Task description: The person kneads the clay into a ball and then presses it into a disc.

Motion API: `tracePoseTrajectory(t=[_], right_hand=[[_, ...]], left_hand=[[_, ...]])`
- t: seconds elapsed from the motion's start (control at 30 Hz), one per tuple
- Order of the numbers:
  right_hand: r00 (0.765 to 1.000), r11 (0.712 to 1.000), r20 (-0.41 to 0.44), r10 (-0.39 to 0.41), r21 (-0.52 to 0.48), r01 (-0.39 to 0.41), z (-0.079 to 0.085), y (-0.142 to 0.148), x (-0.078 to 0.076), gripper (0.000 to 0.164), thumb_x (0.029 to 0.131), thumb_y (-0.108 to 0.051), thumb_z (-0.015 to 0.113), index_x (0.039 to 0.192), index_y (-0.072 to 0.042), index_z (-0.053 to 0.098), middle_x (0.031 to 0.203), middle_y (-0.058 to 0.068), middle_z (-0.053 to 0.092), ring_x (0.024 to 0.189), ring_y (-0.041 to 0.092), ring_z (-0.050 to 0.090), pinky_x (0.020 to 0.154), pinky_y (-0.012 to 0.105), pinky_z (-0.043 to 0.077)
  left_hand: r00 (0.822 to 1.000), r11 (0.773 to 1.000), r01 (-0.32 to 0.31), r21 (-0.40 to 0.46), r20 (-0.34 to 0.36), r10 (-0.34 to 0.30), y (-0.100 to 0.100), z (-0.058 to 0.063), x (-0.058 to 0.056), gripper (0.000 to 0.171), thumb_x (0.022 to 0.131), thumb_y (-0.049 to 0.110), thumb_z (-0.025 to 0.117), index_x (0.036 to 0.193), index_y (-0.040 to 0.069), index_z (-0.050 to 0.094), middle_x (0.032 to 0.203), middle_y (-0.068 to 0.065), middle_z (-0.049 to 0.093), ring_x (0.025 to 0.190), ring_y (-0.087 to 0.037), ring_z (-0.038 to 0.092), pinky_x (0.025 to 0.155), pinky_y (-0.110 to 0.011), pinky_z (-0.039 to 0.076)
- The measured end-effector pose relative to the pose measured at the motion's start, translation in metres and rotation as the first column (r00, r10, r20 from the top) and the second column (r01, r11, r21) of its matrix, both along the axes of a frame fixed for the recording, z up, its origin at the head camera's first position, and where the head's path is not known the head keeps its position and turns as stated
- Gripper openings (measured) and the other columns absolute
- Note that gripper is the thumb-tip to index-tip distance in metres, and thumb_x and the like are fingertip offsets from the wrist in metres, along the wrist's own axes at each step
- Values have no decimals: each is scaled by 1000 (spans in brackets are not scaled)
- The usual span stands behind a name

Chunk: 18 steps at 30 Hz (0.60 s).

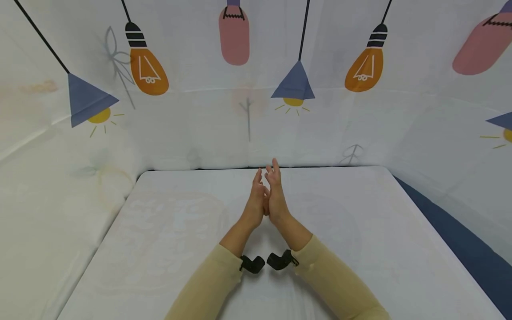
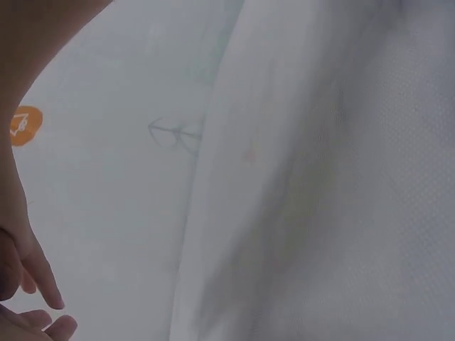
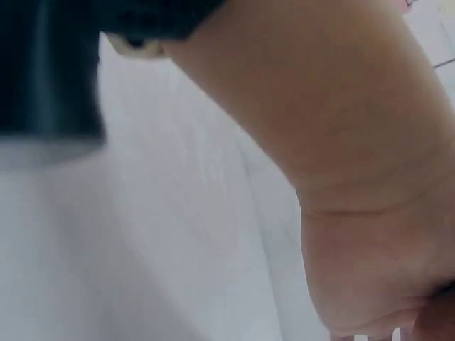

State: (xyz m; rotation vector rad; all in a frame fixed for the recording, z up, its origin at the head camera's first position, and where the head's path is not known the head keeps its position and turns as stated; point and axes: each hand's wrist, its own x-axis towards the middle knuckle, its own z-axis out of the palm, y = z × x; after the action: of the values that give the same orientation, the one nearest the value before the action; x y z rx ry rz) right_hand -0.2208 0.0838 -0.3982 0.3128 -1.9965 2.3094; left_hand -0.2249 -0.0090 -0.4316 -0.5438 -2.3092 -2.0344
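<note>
while both forearms slant inward from the bottom of the head view, the left hand point(image 1: 252, 204) and the right hand point(image 1: 278, 198) meet at the centre of the frame, palms facing, fingers pointing up the frame, over the far part of the white worktop point(image 1: 176, 240). each grip is loose: the fingers are mostly straight, and no object shows between them. judging by how they lie, bringing the hands together is largely done, since they seem to touch low down by the thumbs; the upper fingertips are apart, so full palm-to-palm contact looks unfinished. whether the palms press flat is hidden, and the wrist views do not settle it: fingers show only at the lower left of the left one, and at the bottom edge of the right one they are mostly cut off.
</note>
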Motion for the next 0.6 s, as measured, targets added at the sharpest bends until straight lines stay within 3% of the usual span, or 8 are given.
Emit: tracePoseTrajectory(t=[0.03,0.13,0.2,0.27,0.47,0.6], right_hand=[[1000,1000,-4,-8,5,8,0,0,-1,74,95,-56,39,160,-40,8,165,-2,16,151,24,16,108,48,32],[999,999,-46,-23,24,24,0,2,-6,73,97,-51,40,161,-36,8,166,2,15,151,25,18,116,56,21],[996,998,-76,-35,54,40,0,3,-10,73,98,-48,40,161,-34,8,166,3,15,151,26,18,116,59,19],[994,995,-101,-44,89,53,0,4,-13,74,97,-48,40,161,-32,8,165,4,16,151,27,18,115,62,19],[990,986,-127,-55,149,74,0,9,-21,71,98,-45,38,161,-28,11,165,5,18,150,28,18,114,64,16],[996,990,-84,-42,131,52,-7,10,-25,68,100,-41,37,162,-25,12,165,6,17,151,28,17,116,62,13]], left_hand=[[1000,1000,-4,-14,-12,4,1,1,1,103,82,90,9,162,26,0,165,-16,9,58,-21,46,54,-31,46],[998,997,-33,-72,-54,30,2,4,4,105,83,87,5,162,18,0,163,-20,15,96,-28,62,82,-45,53],[997,997,-30,-68,-69,25,2,5,6,103,86,85,4,162,15,1,163,-23,15,127,-35,50,100,-57,43],[998,1000,-6,-29,-68,4,2,5,9,98,90,81,2,162,15,1,164,-21,14,145,-36,30,111,-62,29],[997,991,66,113,-57,-60,3,6,17,87,95,76,3,162,20,4,166,-13,11,148,-35,24,114,-65,19],[994,991,72,116,-85,-63,3,8,22,85,95,76,5,162,25,6,167,-4,10,150,-31,17,114,-66,13]])
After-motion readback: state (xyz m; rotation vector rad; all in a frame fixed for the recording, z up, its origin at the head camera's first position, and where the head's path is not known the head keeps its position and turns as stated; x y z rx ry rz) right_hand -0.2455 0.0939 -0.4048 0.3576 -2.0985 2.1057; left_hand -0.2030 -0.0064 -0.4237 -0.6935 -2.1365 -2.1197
